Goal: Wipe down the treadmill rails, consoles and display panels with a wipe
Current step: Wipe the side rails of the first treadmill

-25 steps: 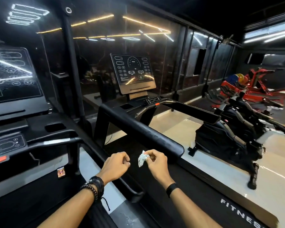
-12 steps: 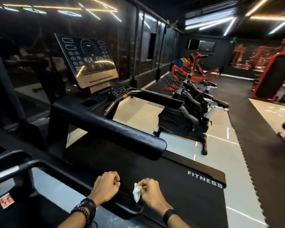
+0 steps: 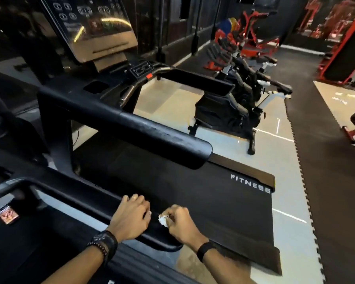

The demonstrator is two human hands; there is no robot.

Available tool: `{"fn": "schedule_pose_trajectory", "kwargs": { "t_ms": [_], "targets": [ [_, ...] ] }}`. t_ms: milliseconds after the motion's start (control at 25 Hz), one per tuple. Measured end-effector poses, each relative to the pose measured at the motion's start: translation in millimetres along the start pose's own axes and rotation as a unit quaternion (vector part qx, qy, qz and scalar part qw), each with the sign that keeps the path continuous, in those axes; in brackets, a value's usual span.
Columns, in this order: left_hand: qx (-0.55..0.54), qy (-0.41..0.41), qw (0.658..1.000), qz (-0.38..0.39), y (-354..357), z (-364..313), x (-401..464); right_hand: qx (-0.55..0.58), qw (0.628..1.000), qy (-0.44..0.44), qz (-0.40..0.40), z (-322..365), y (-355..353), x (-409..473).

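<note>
A small crumpled white wipe (image 3: 162, 220) is pinched in my right hand (image 3: 179, 223), just above the end of the near treadmill's black side rail (image 3: 86, 206). My left hand (image 3: 131, 219) is curled over that rail right beside it, and a bit of white shows at its fingertips. Beyond lies the neighbouring treadmill, with its thick padded rail (image 3: 162, 140), its belt marked FITNESS (image 3: 250, 186) and its glossy display panel (image 3: 90, 23) above the console (image 3: 141, 70).
A black exercise bike (image 3: 230, 107) stands right of the neighbouring treadmill on the pale floor. Red gym machines (image 3: 252, 37) line the back and right. Dark rubber matting (image 3: 326, 160) runs along the right side.
The view has swung right and down. Both hands have dropped onto the end of the near rail, and my left hand has closed in on the wipe.
</note>
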State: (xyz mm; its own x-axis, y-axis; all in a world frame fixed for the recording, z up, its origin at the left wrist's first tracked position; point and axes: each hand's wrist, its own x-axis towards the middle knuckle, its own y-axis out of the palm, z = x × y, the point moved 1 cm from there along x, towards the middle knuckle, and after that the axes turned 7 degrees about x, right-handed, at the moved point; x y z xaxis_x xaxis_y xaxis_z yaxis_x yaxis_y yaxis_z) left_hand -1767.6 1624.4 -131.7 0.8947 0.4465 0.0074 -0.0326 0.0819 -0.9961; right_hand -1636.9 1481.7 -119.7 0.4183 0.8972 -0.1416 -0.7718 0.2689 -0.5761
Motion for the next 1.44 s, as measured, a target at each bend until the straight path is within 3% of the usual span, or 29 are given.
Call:
{"fn": "schedule_pose_trajectory", "kwargs": {
  "t_ms": [400,600,800,1040,1240,1440],
  "targets": [
    [-0.029,0.077,0.994,0.067,-10.1,1.3,14.6,-0.022,0.998,0.039,-0.035,0.8,-6.3,-11.2],
    [-0.054,0.077,0.992,0.083,-9.6,1.6,16.2,-0.016,0.999,0.002,-0.04,3.2,1.6,-35.0],
    [-0.042,0.072,0.99,0.11,-10.6,0.8,18.2,-0.037,0.995,0.062,-0.061,-9.2,-15.5,-28.5],
    [-0.045,0.062,0.992,0.102,-11.6,0.1,17.5,-0.038,0.999,-0.007,-0.026,3.8,8.2,-42.7],
    [-0.054,0.057,0.992,0.103,-13.9,0.7,17.6,-0.036,0.996,0.048,-0.064,-11.2,-14.0,-38.6],
    [-0.056,0.056,0.991,0.111,-17.6,-0.4,17.7,-0.039,0.999,0.006,-0.027,6.8,15.6,-30.4]
  ]
}}
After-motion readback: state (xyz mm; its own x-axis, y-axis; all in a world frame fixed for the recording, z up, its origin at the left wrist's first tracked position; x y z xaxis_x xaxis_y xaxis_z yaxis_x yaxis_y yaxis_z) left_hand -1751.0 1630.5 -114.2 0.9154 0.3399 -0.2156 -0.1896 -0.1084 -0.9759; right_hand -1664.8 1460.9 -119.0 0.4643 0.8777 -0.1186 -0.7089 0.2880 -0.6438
